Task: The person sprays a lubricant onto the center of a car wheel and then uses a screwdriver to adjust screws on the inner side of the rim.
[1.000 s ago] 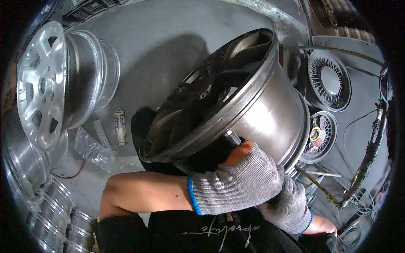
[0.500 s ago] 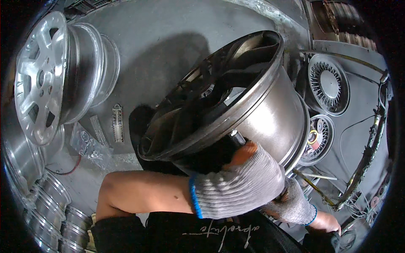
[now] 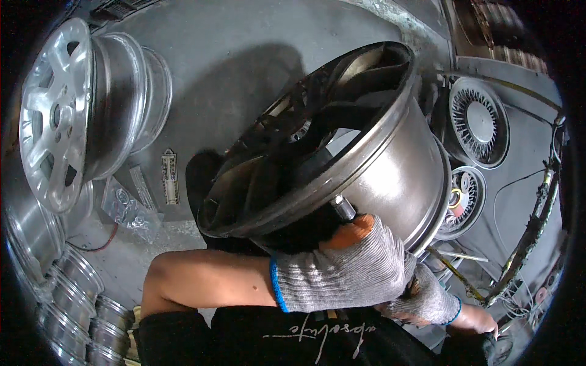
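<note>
A large dark alloy wheel (image 3: 409, 177) with a bronze-silver barrel leans tilted in front of me. My left hand (image 3: 345, 265), in a grey knit glove, is closed around a silver cylindrical tool (image 3: 343, 207), whose tip sits at the wheel's rim just below the lip. My right hand (image 3: 427, 296), also gloved, is closed lower and to the right, partly behind my left hand; what it grips is hidden.
Silver wheels (image 3: 58, 116) stand at the left, more stacked below. A metal strip (image 3: 170, 177) and plastic bag (image 3: 125, 207) lie on the floor (image 3: 201, 36). At right are two mesh-spoked wheels (image 3: 479, 122), a worn metal frame (image 3: 534, 226) and cables.
The wheel sits slightly further right in the picture, and my left hand with the tool has shifted a little right and down. My right hand has moved slightly right.
</note>
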The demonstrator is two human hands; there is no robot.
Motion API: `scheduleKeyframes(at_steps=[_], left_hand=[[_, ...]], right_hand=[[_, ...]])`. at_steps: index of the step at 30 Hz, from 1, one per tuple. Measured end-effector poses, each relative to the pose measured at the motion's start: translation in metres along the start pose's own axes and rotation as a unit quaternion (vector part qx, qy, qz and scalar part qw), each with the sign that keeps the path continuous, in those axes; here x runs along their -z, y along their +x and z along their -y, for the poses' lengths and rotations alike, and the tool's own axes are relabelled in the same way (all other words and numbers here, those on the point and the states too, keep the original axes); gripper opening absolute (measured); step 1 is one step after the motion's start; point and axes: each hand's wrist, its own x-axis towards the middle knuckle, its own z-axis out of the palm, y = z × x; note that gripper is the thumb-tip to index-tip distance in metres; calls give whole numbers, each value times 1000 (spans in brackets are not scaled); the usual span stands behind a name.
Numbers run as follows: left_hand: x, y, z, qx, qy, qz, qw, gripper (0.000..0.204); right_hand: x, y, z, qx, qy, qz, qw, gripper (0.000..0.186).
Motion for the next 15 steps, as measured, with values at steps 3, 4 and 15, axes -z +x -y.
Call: scheduleKeyframes(at_steps=[3, 4, 15], left_hand=[[18, 10, 3, -3, -2, 52, 999, 21], [21, 12, 4, -7, -6, 109, 994, 21], [14, -1, 0, -17, -192, 142, 971, 24]], right_hand=[[5, 2, 5, -137, 64, 69, 986, 46], [6, 0, 0, -116, 92, 71, 986, 53], [3, -8, -9, -209, 254, 85, 941, 69]])
